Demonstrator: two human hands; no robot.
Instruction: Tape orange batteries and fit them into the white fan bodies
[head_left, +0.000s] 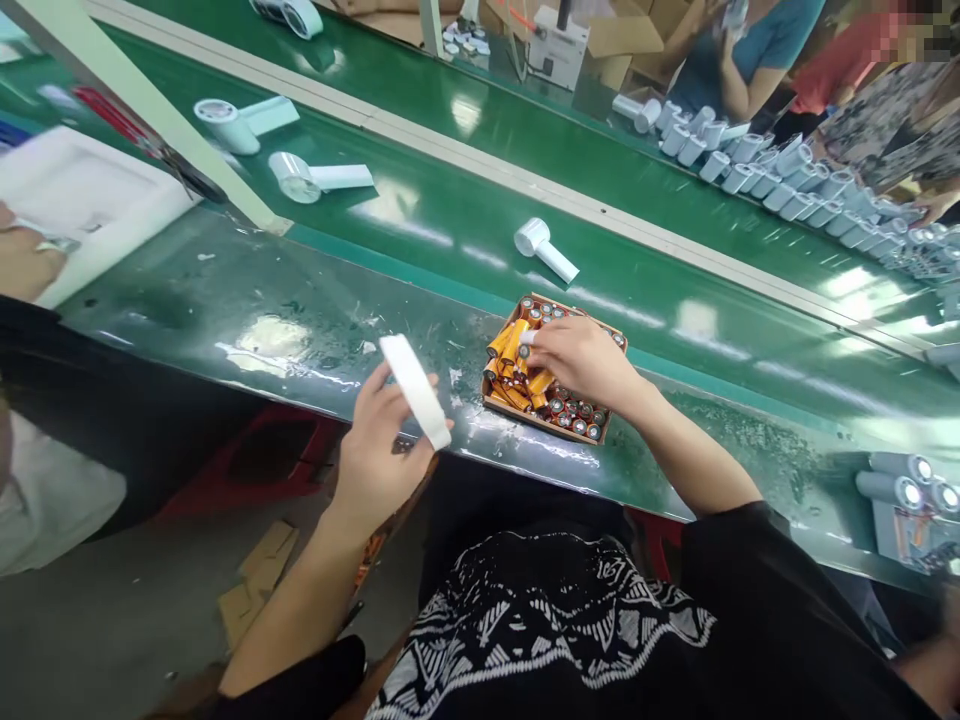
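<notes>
My left hand (379, 440) is closed round a flat white plastic handle piece (415, 390), held just off the near edge of the green bench (262, 300). My right hand (581, 358) reaches into a small cardboard box (555, 420) packed with orange cylindrical battery cells (510, 345). Its fingers pinch one cell (525, 343) at the box's left side. The box sits on the bench right in front of me.
A green conveyor belt (525, 200) carries white handheld fan bodies (544, 247), (315, 178), (240, 122). Many grey-white cylinders (787, 180) lie along the far side, where other people stand. A white foam tray (75, 200) and another person's hand (22, 260) are at left. More cylinders (900, 480) rest at right.
</notes>
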